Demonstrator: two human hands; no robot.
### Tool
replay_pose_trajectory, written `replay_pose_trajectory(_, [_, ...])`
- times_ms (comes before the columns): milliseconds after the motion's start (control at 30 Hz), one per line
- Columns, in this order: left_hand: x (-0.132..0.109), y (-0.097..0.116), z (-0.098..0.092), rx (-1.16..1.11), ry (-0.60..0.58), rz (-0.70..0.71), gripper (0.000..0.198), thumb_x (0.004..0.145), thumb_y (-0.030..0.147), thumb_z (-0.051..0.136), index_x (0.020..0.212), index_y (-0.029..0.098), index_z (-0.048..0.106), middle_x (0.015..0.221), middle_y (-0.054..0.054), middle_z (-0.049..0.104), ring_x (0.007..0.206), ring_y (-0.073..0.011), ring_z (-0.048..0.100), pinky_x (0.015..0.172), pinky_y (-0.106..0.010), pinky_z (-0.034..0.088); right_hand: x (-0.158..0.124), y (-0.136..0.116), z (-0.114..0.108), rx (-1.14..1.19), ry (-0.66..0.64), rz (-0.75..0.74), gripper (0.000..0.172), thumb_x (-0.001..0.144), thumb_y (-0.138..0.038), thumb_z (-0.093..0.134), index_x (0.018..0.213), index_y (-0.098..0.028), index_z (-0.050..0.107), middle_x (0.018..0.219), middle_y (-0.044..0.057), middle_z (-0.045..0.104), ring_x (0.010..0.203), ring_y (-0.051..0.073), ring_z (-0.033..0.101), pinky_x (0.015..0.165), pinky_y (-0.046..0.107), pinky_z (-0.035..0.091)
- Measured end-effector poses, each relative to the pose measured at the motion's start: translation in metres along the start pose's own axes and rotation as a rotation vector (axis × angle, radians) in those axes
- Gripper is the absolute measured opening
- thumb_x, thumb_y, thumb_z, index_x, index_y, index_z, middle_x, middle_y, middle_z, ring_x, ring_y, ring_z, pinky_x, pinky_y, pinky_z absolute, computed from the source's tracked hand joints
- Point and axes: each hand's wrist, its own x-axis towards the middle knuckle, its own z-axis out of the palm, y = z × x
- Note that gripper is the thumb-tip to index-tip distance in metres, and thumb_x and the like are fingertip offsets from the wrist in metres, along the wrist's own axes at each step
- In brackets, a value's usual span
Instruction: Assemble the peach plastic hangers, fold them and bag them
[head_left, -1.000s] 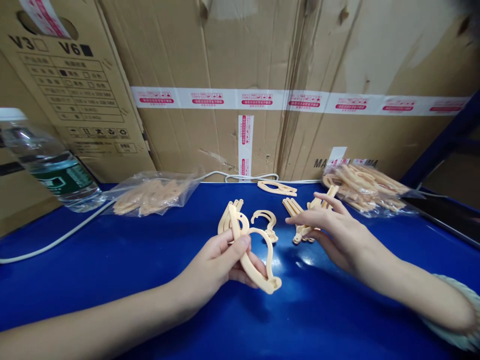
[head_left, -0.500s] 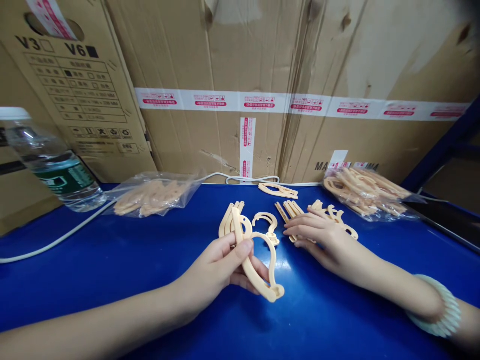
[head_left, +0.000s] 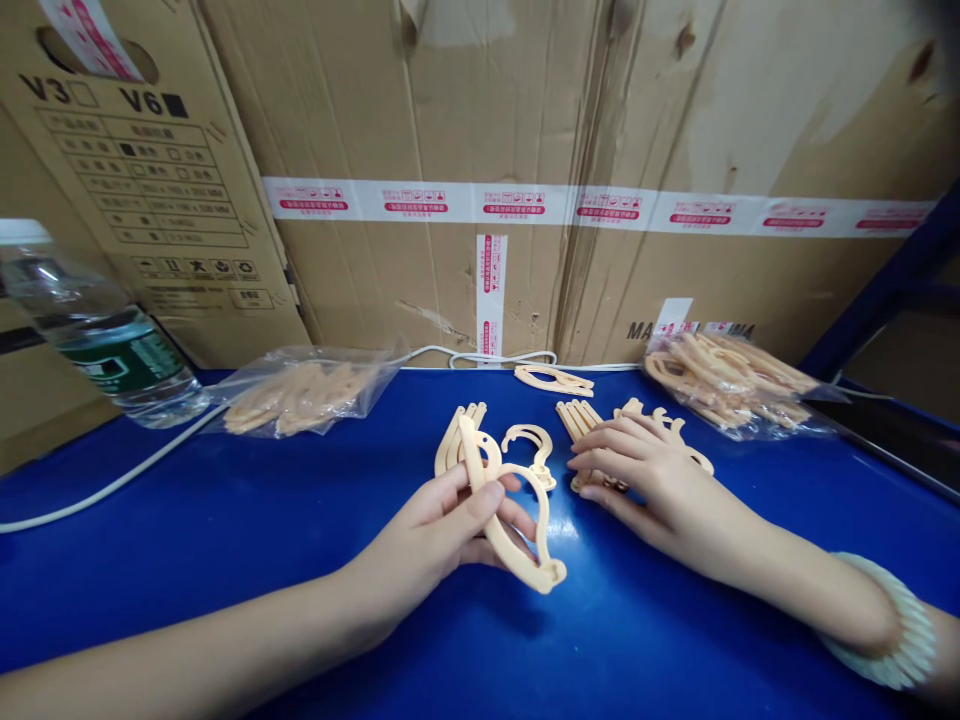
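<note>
My left hand (head_left: 457, 525) is closed around a cream plastic folding hanger piece (head_left: 517, 560), a curved arm joined to a hook, held up off the table with the thumb in front. Behind it lies a small stack of hanger arms (head_left: 452, 435), partly covered. A loose hanger hook (head_left: 538, 440) rests just to the right. My right hand (head_left: 649, 475) is palm down with its fingers stretched over a row of hanger arms (head_left: 576, 418); what lies under the palm is hidden. Beyond its knuckles more hanger hooks (head_left: 675, 430) show.
On the blue table (head_left: 300, 540), a bag of hanger parts (head_left: 300, 395) lies left and another bag (head_left: 731, 380) right. A folded hanger (head_left: 555, 380) lies at the back beside a white cable (head_left: 502, 358). A water bottle (head_left: 127, 360) stands left; cardboard boxes (head_left: 420, 290) wall the back.
The leftmost arm in the row under my right hand no longer stands apart at a tilt. My left hand still holds the hanger piece, slightly raised, its fingers shifted a little behind it.
</note>
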Motion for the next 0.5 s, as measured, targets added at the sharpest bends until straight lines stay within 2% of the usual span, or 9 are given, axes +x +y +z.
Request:
replay_pose_trajectory(133, [0.000,-0.003,-0.002,0.107,-0.051,0.060,0.033,0.078,0.034,0.075,0.099,0.014,0.061,0.092,-0.007,0.068,0.084,-0.0191,0.067,0.081,-0.032,0.054,-0.004,-0.017,-0.003,0.077,0.045,-0.043,0.036,0.094,-0.018,0.047,0.130,-0.019,0.050,0.128,0.014,0.055,0.118,0.026,0.049,0.099,0.047,0.041])
replay_pose_trajectory(233, [-0.002,-0.004,-0.001,0.199,-0.029,0.135,0.028,0.083,0.031,0.070,0.105,0.017,0.061,0.095,-0.004,0.067,0.086,-0.0182,0.066,0.083,-0.031,0.054,-0.007,-0.030,-0.005,0.094,0.032,-0.162,0.049,0.089,-0.008,0.043,0.136,-0.020,0.046,0.138,0.015,0.045,0.129,0.026,0.041,0.102,0.044,0.041])
replay_pose_trajectory(300, [-0.004,-0.004,0.000,0.258,-0.010,0.174,0.026,0.087,0.030,0.065,0.110,0.019,0.060,0.093,-0.003,0.067,0.085,-0.0173,0.066,0.082,-0.029,0.054,-0.007,-0.035,-0.006,0.074,0.017,-0.208,0.053,0.084,-0.004,0.042,0.134,-0.020,0.048,0.140,0.015,0.042,0.132,0.027,0.038,0.103,0.045,0.040])
replay_pose_trajectory(367, [-0.006,-0.003,0.001,0.288,0.014,0.214,0.028,0.089,0.030,0.062,0.115,0.021,0.059,0.088,-0.002,0.068,0.080,-0.0157,0.065,0.078,-0.027,0.054,-0.007,-0.036,-0.006,0.067,0.011,-0.214,0.049,0.080,-0.002,0.044,0.126,-0.019,0.055,0.139,0.016,0.042,0.133,0.029,0.037,0.105,0.050,0.038])
replay_pose_trajectory(500, [-0.008,-0.002,0.001,0.335,0.107,0.281,0.031,0.090,0.030,0.060,0.120,0.023,0.059,0.078,0.001,0.066,0.072,-0.0130,0.062,0.072,-0.023,0.054,-0.008,-0.036,-0.007,0.230,-0.012,-0.118,0.045,0.076,0.000,0.043,0.112,-0.021,0.059,0.145,0.013,0.037,0.137,0.028,0.034,0.108,0.048,0.037])
